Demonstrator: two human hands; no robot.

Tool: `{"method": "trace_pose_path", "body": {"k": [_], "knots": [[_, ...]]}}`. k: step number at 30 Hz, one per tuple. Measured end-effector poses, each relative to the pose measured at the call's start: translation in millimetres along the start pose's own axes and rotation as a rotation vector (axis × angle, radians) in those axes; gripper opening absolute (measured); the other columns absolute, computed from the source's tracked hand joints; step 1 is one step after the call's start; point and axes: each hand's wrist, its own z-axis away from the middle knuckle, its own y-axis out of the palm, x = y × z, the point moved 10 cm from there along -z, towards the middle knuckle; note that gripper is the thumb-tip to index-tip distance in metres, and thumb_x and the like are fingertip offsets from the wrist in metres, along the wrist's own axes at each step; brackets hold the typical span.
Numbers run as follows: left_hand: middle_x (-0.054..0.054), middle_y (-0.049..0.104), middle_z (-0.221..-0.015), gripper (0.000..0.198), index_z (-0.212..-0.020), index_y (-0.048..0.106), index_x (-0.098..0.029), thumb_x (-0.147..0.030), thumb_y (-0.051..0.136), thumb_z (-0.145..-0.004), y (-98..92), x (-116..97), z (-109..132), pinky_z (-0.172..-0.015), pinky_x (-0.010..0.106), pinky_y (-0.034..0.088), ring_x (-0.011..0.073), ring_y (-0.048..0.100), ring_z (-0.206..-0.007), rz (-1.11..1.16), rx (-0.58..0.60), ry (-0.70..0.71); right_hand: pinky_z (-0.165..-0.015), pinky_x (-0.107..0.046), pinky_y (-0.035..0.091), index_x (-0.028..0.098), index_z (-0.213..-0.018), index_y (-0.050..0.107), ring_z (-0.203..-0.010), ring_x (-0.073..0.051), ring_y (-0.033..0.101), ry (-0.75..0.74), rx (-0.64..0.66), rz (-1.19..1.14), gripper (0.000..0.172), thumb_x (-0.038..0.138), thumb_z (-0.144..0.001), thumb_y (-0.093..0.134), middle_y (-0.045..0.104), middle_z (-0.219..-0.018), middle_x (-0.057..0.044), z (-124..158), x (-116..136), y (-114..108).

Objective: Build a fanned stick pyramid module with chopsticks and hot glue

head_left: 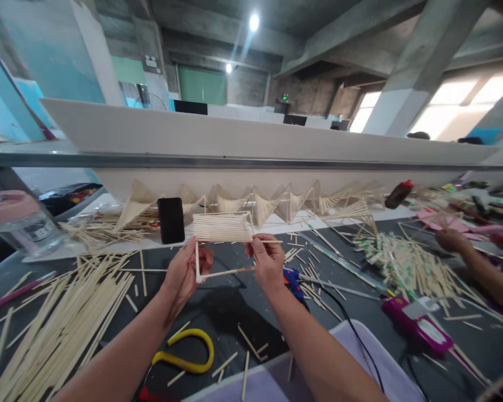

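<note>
I hold a small frame of thin wooden sticks up over a dark table. Its upper part is filled with a row of close-set sticks, and its lower part is an open square. My left hand grips the frame's left upright, fingers curled round it. My right hand pinches a single thin stick at the frame's right side, level with the lowest of the filled rows.
Loose sticks lie heaped at the left, more at the right. Finished fan-shaped stick pieces line the back wall beside a black phone. A blue glue gun, yellow-handled tool and pink device lie near. Another person's hand works at right.
</note>
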Motion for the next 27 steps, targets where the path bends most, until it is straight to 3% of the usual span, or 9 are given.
{"method": "trace_pose_path", "body": {"k": [5,14,27], "knots": [[0.002,0.055,-0.050,0.039,-0.064,0.053,-0.013,-0.046,0.045,-0.083,0.8,-0.3,0.0,-0.028,0.018,0.032,0.0082,0.043,-0.031,-0.008,0.014,0.004,-0.049,-0.024,0.043,0.019,-0.083,0.060,-0.052,-0.011,0.056,-0.026,0.019,0.039,0.008,0.025,-0.079,0.062,0.064,-0.066,0.000,1.8,4.4,0.8],[0.002,0.055,-0.051,0.038,-0.069,0.057,-0.013,-0.044,0.043,-0.085,-2.9,3.7,-1.3,-0.027,0.019,0.031,0.0087,0.043,-0.030,-0.017,0.011,-0.009,-0.056,-0.028,0.049,0.018,-0.085,0.060,-0.056,-0.011,0.058,-0.033,0.009,0.096,0.011,0.027,-0.080,0.060,0.063,-0.071,0.000,4.4,5.2,-0.2],[-0.001,0.055,-0.052,0.025,-0.079,0.057,-0.016,-0.039,0.049,-0.083,-16.4,10.7,-8.6,-0.028,0.016,0.034,0.0077,0.044,-0.031,0.016,-0.019,-0.046,-0.049,-0.025,0.048,0.018,-0.083,0.053,-0.051,-0.010,0.056,0.026,0.027,0.049,0.014,0.029,-0.079,0.061,0.064,-0.066,0.001,4.9,-3.7,6.0]]}}
